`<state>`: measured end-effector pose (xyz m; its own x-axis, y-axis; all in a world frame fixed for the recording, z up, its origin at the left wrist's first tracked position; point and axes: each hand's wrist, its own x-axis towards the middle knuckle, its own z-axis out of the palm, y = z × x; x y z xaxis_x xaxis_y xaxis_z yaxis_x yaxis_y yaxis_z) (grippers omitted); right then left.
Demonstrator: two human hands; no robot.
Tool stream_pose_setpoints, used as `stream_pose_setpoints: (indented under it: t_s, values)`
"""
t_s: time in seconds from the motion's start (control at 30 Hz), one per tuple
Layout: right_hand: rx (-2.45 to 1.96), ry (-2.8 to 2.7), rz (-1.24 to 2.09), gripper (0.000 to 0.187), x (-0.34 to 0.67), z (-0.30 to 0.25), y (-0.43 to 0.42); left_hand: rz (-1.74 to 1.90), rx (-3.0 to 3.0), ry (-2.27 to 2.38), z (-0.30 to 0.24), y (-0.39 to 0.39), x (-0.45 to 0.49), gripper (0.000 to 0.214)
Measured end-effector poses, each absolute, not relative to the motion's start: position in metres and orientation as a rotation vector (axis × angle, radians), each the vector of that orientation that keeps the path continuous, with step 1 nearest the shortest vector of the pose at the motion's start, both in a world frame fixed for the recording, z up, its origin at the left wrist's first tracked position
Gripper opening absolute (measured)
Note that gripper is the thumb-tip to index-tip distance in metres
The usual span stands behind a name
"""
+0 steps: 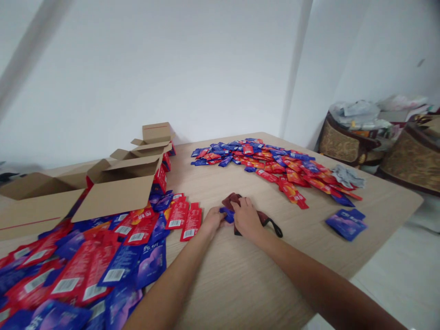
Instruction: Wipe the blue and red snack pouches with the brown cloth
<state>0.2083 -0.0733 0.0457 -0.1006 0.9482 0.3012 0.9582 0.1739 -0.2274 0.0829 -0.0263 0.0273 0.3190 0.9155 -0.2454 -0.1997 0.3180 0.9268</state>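
At the middle of the table my left hand (213,220) pinches the edge of a small blue pouch (227,214). My right hand (245,215) is closed over a brown cloth (229,200) lying against the same pouch, and its fingers hide part of both. A black loop (275,228) sticks out from the cloth on the right. Just left of my left hand, red pouches (191,222) with barcodes lie flat. A lone blue pouch (346,223) rests to the right of my right hand.
Open cardboard boxes (117,192) stand at the left, above a heap of red and blue pouches (85,266). Another long pile of pouches (275,167) curves across the back right, with a grey cloth (347,176) at its end. Loaded armchairs (343,142) stand beyond the table (275,279).
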Motion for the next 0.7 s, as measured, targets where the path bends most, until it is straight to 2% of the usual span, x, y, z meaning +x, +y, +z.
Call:
stream_pose_setpoints:
  t_s: [0.13,0.27,0.4,0.57,0.7]
  values:
    - [-1.574,-2.101,0.070,0.037,0.190,0.047,-0.084,0.953,0.870,0.954,0.030,-0.029,0.078,0.016]
    - [-1.480,-2.034,0.331,0.030,0.193,0.045,-0.077,0.951,0.796,0.927,0.035,-0.030,0.071,0.016]
    - [-1.432,-2.038,0.495,0.035,0.207,0.042,-0.068,0.914,0.799,0.908,0.037,-0.029,0.070,0.015]
    - [-1.640,-2.025,0.405,0.035,0.226,0.042,-0.057,0.973,0.767,0.914,0.033,-0.027,0.074,0.016]
    - [-1.815,-1.939,0.194,0.033,0.248,0.043,-0.048,1.291,0.654,0.952,0.045,-0.018,0.059,0.020]
